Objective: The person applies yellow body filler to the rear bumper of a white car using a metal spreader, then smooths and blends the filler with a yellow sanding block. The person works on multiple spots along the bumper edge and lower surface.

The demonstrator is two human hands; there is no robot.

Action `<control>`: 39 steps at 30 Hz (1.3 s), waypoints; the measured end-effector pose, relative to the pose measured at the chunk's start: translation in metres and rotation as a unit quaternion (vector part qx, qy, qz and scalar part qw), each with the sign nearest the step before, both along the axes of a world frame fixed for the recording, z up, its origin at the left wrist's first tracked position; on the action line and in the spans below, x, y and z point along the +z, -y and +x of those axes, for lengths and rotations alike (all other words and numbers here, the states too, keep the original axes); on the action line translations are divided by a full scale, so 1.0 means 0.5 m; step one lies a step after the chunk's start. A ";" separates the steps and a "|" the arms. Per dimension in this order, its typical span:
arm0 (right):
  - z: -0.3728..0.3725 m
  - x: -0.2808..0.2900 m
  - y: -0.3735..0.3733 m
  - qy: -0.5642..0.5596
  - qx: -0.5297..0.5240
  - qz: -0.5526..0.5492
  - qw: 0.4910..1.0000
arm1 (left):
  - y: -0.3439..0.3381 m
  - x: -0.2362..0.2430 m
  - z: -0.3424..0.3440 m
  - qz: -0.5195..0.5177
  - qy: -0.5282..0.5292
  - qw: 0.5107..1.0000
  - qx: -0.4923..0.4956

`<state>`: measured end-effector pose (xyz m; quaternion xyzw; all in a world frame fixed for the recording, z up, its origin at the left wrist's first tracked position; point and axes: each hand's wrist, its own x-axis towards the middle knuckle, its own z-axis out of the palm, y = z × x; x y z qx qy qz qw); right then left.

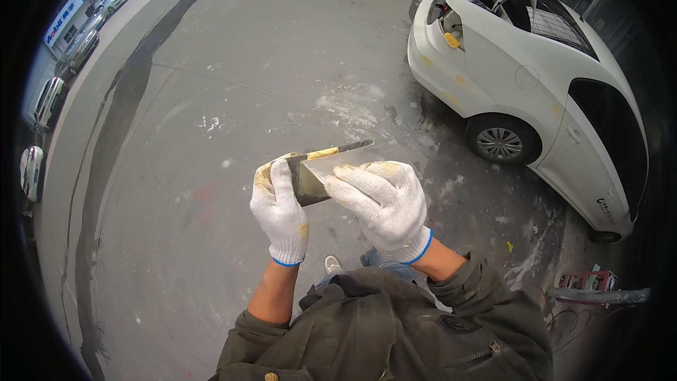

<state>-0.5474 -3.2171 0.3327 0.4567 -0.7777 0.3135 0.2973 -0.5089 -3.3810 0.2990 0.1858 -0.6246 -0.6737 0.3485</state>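
Both my hands wear white knit gloves stained with yellowish filler. My left hand point(280, 208) grips a flat dark metal plate point(308, 185) by its left edge, holding it out in front of my chest. My right hand point(384, 201) holds a thin pale scraper blade point(345, 157) whose edge lies along the plate's top. A streak of yellow filler point(323, 153) sits on the upper edge where the two blades meet.
A white car point(536, 92) stands at the right with its boot lid raised and yellow filler spots on the rear body. Grey concrete ground point(211, 99) with white smears spreads ahead. Parked cars point(77, 46) line the far left. A red rack point(585, 282) sits at lower right.
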 end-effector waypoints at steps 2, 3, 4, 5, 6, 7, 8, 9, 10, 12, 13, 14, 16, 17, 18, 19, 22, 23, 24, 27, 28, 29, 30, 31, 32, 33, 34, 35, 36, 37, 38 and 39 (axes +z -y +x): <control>-0.022 -0.036 -0.016 -0.018 -0.031 -0.006 0.999 | -0.036 0.004 -0.050 -0.024 -0.007 0.999 -0.031; -0.023 -0.066 -0.033 -0.029 -0.040 -0.009 0.999 | -0.057 0.002 -0.080 -0.034 -0.014 0.998 -0.051; -0.021 -0.075 -0.050 0.032 -0.021 0.006 0.999 | -0.068 -0.010 -0.103 0.030 -0.020 0.996 -0.080; -0.038 -0.077 -0.076 0.029 -0.041 -0.003 0.999 | -0.081 -0.023 -0.132 0.014 -0.013 0.996 -0.082; -0.056 -0.078 -0.106 0.025 -0.063 -0.011 0.998 | -0.098 -0.034 -0.161 -0.002 -0.008 0.996 -0.084; -0.069 -0.078 -0.139 0.024 -0.085 -0.021 0.996 | -0.116 -0.041 -0.185 -0.020 0.000 0.996 -0.087; -0.098 -0.057 -0.175 0.010 -0.119 -0.030 0.992 | -0.135 -0.045 -0.213 -0.007 0.005 0.996 -0.092; -0.123 -0.033 -0.219 0.016 -0.145 -0.038 0.989 | -0.159 -0.046 -0.234 -0.025 0.010 0.990 -0.138; -0.152 -0.020 -0.252 0.040 -0.150 -0.086 0.984 | -0.178 -0.040 -0.250 -0.044 0.011 0.982 -0.182; -0.202 0.021 -0.312 0.148 -0.108 -0.166 0.969 | -0.212 -0.043 -0.287 -0.105 0.009 0.952 -0.287; -0.216 0.030 -0.343 0.217 -0.080 -0.196 0.953 | -0.247 -0.045 -0.309 -0.109 0.000 0.940 -0.324; -0.229 0.034 -0.371 0.285 -0.049 -0.225 0.931 | -0.280 -0.053 -0.333 -0.099 0.007 0.935 -0.340; -0.252 0.026 -0.418 0.340 -0.020 -0.232 0.911 | -0.330 -0.053 -0.370 -0.069 0.008 0.932 -0.355; -0.259 0.020 -0.441 0.380 -0.041 -0.234 0.894 | -0.345 -0.052 -0.391 -0.065 0.011 0.932 -0.356; -0.264 0.015 -0.463 0.420 -0.060 -0.236 0.874 | -0.358 -0.051 -0.411 -0.060 0.014 0.932 -0.357; -0.265 0.008 -0.487 0.459 -0.083 -0.239 0.851 | -0.372 -0.051 -0.428 -0.055 0.019 0.930 -0.362; -0.284 -0.043 -0.559 0.403 -0.159 -0.147 0.889 | -0.402 -0.029 -0.485 -0.084 -0.001 0.918 -0.388; -0.290 -0.054 -0.581 0.361 -0.188 -0.097 0.908 | -0.409 -0.028 -0.503 -0.099 -0.006 0.914 -0.395; -0.303 -0.050 -0.603 0.264 -0.258 -0.059 0.927 | -0.422 -0.027 -0.522 -0.103 0.006 0.916 -0.389; -0.328 -0.018 -0.619 0.372 -0.342 -0.306 0.807 | -0.448 -0.042 -0.580 -0.094 0.016 0.919 -0.384; -0.335 -0.008 -0.621 0.405 -0.298 -0.391 0.771 | -0.462 -0.040 -0.595 -0.079 0.013 0.911 -0.404; -0.345 -0.015 -0.620 0.407 -0.309 -0.408 0.756 | -0.476 -0.036 -0.607 -0.065 0.008 0.909 -0.413; -0.360 -0.032 -0.617 0.409 -0.319 -0.427 0.741 | -0.489 -0.033 -0.618 -0.051 0.004 0.905 -0.421; -0.381 -0.042 -0.606 0.411 -0.322 -0.444 0.728 | -0.491 -0.024 -0.629 -0.040 -0.001 0.905 -0.424; -0.400 -0.047 -0.583 0.401 -0.304 -0.480 0.719 | -0.490 -0.027 -0.642 -0.002 -0.009 0.903 -0.431; -0.416 -0.058 -0.572 0.402 -0.316 -0.492 0.705 | -0.504 -0.036 -0.663 0.009 -0.003 0.899 -0.437; -0.432 -0.068 -0.561 0.405 -0.314 -0.515 0.687 | -0.518 -0.045 -0.684 0.020 0.004 0.897 -0.442; -0.450 -0.076 -0.543 0.412 -0.305 -0.537 0.670 | -0.523 -0.051 -0.699 0.029 0.012 0.897 -0.441; -0.464 -0.080 -0.524 0.416 -0.330 -0.528 0.663 | -0.529 -0.054 -0.708 0.045 0.026 0.889 -0.454; -0.483 -0.091 -0.509 0.400 -0.340 -0.535 0.662 | -0.535 -0.052 -0.714 0.036 0.025 0.886 -0.463; -0.502 -0.094 -0.492 0.400 -0.335 -0.554 0.649 | -0.538 -0.056 -0.718 0.020 0.019 0.879 -0.476; -0.522 -0.095 -0.478 0.400 -0.329 -0.573 0.635 | -0.539 -0.060 -0.723 0.005 0.012 0.873 -0.488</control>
